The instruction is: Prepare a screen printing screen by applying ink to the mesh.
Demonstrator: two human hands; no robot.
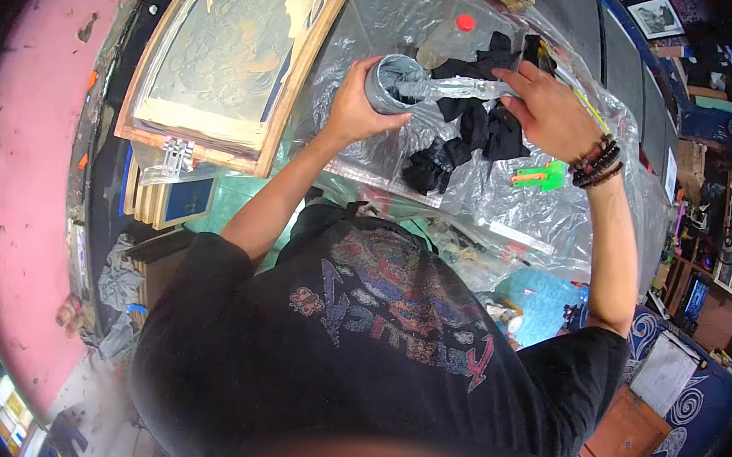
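Left hand was curled in a wide C, opening rightward; left forearm slanted forward and inward. Right hand was closed in a grip, back upward, pointing left; right forearm reached almost straight ahead.

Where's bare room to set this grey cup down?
Beyond the grey cup, plastic sheet lies bare between the wood-framed screen and red-capped bottle; a smaller patch separates the black cloths from the green tool. Crowded: the cloths around the right hand.
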